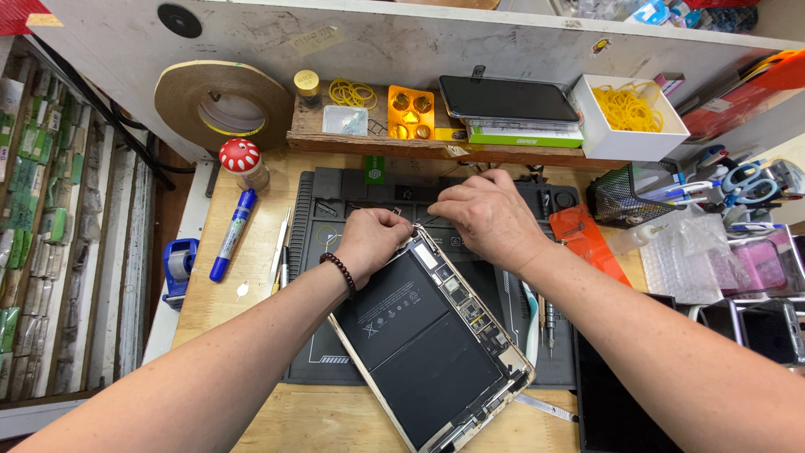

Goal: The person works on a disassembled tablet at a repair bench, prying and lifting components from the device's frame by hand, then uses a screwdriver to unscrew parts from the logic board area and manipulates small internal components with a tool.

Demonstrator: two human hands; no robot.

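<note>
Our 2 forearms reach forward from the near edge and meet over the tablet's [432, 335] top corner. The left hand [371, 239], beaded band at the wrist, curls knuckles-up, fingertips pinched at that corner; the right hand [489, 216] arches beside it, fingers bent down, what they grasp hidden. The tablet lies opened and tilted on the dark mat [335, 210], black battery and boards exposed. Bare wood shows left of the mat; beyond, a shelf [369, 143] closes the bench.
</note>
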